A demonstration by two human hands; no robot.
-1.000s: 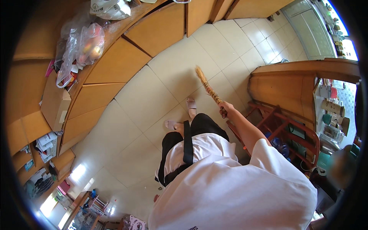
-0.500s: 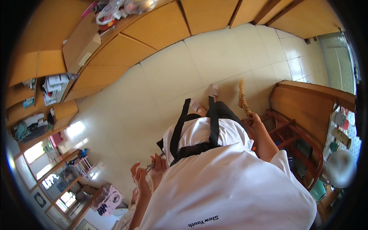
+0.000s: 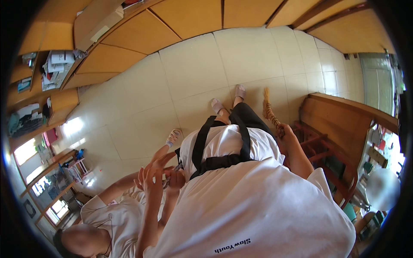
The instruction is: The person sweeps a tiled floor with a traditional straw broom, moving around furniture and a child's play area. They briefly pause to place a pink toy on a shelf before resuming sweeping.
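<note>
On the left, another person (image 3: 127,217) is close by the left hand (image 3: 151,182); I can't tell if it grips anything. Further right, a short straw broom (image 3: 269,111) sticks out over the tiled floor (image 3: 193,64), its handle tight in the right hand (image 3: 285,133).

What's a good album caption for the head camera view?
Straw whisk broom in the right hand, pale tiles underfoot, and another person close by on the left.

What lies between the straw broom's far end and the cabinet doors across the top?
Pale tiled floor lies between the straw broom and the cabinet doors in the head view.
</note>
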